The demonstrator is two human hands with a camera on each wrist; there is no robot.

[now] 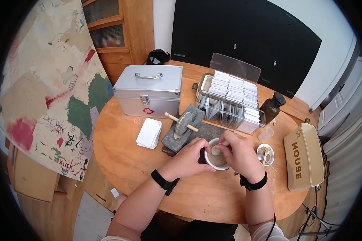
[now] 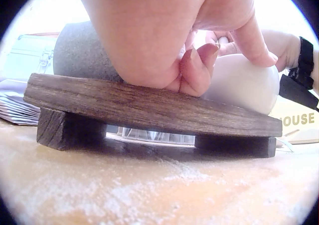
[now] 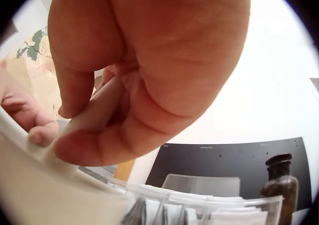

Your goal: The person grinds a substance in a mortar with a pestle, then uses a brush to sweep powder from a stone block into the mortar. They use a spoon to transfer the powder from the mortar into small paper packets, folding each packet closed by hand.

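Note:
A white mortar (image 1: 219, 168) with greyish-brown powder (image 1: 218, 161) in it stands at the right end of a dark wooden board (image 2: 149, 108) on short feet. My left hand (image 1: 191, 158) holds the mortar from the left, thumb on its near side and a finger on its far side. In my right hand (image 1: 241, 154) is a white pestle (image 3: 94, 112), gripped between thumb and fingers, its lower end inside the mortar. Left of the mortar, a grey stone trough (image 1: 173, 140) carries a stone wheel (image 1: 184, 122) with a wooden axle.
A silver case (image 1: 149, 90) and folded white papers (image 1: 149, 133) lie left. Behind the mortar stands a clear box (image 1: 229, 120) of white packets, beside a dark bottle (image 1: 272, 105). Rightward are a small cup (image 1: 265, 134), a white bowl (image 1: 270, 149) with utensils, and a HOUSE-lettered bag (image 1: 307, 158).

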